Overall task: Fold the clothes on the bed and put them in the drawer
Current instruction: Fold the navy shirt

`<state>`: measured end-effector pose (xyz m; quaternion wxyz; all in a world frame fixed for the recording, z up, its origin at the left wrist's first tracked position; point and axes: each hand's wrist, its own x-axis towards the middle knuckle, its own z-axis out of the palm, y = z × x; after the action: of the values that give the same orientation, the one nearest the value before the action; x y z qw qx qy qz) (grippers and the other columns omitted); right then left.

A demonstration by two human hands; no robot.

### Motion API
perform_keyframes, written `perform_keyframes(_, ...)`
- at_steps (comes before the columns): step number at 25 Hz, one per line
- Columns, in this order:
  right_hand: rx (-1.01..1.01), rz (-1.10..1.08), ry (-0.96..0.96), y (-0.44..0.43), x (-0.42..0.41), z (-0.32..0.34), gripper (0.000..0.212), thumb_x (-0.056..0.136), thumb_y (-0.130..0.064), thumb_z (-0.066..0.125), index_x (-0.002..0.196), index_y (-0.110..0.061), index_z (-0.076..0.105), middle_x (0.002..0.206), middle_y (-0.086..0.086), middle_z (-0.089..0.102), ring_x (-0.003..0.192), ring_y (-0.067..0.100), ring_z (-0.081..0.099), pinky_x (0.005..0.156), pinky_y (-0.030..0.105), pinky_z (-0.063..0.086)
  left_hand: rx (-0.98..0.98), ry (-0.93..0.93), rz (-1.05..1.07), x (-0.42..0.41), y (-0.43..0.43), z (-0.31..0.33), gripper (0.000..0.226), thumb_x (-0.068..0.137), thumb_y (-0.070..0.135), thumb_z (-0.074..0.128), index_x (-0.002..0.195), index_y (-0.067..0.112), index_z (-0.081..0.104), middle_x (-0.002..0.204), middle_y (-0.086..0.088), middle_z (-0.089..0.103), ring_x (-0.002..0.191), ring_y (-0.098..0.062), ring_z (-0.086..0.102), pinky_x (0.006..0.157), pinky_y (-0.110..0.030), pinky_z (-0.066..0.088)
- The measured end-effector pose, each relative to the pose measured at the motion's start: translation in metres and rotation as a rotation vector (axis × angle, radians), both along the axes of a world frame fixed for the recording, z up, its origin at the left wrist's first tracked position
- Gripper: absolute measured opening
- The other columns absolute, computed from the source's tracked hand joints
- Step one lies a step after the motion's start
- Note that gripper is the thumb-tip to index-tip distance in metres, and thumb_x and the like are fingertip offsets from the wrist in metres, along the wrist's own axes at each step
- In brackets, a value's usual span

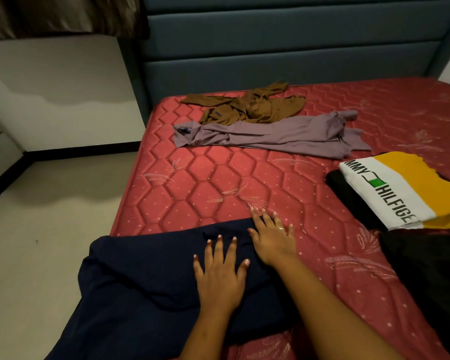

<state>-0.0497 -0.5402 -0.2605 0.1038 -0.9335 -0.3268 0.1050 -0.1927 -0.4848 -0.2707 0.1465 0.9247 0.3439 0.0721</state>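
Observation:
A dark navy garment lies at the near left corner of the red mattress, part of it hanging over the left edge. My left hand presses flat on it with fingers spread. My right hand lies flat on the garment's far right corner, fingertips reaching onto the mattress. Further back lie a crumpled brown shirt and a spread purple polo shirt. At the right sits a folded stack, a white and yellow printed shirt on top of a black garment.
A blue padded headboard stands behind the mattress. Pale floor and a white wall with a dark skirting run along the left. Another dark cloth lies at the near right. No drawer is in view.

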Motion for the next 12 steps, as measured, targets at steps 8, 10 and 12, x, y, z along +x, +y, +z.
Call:
perform_keyframes(8, -0.006, -0.03, -0.001, -0.0024, -0.0049, -0.009, 0.053, 0.101, -0.05, 0.018, 0.152, -0.039, 0.006, 0.161, -0.01, 0.005, 0.148, 0.023, 0.004, 0.118, 0.053, 0.005, 0.064, 0.067, -0.001, -0.0034, -0.0009, -0.0097, 0.067, 0.096, 0.062, 0.008, 0.128, 0.032, 0.059, 0.134, -0.002, 0.057, 0.127, -0.027, 0.052, 0.103, -0.051, 0.02)
perform_keyframes(10, 0.002, -0.039, -0.003, -0.0018, -0.0046, -0.011, 0.053, 0.101, -0.05, 0.018, 0.152, -0.039, 0.006, 0.161, -0.01, 0.005, 0.148, 0.023, 0.004, 0.118, 0.053, 0.005, 0.066, 0.066, 0.001, -0.0029, -0.0004, -0.0097, 0.067, 0.096, 0.062, 0.008, 0.127, 0.032, 0.059, 0.134, -0.002, 0.057, 0.127, -0.027, 0.052, 0.103, -0.051, 0.019)
perform_keyframes(12, 0.006, -0.043, 0.0, -0.0021, -0.0034, -0.0117, 0.053, 0.101, -0.05, 0.018, 0.152, -0.04, 0.007, 0.161, -0.01, 0.005, 0.149, 0.022, 0.003, 0.117, 0.053, 0.004, 0.069, 0.063, 0.002, -0.0018, -0.0013, -0.0101, 0.063, 0.097, 0.061, 0.012, 0.127, 0.032, 0.06, 0.134, -0.002, 0.057, 0.126, -0.026, 0.052, 0.103, -0.051, 0.019)
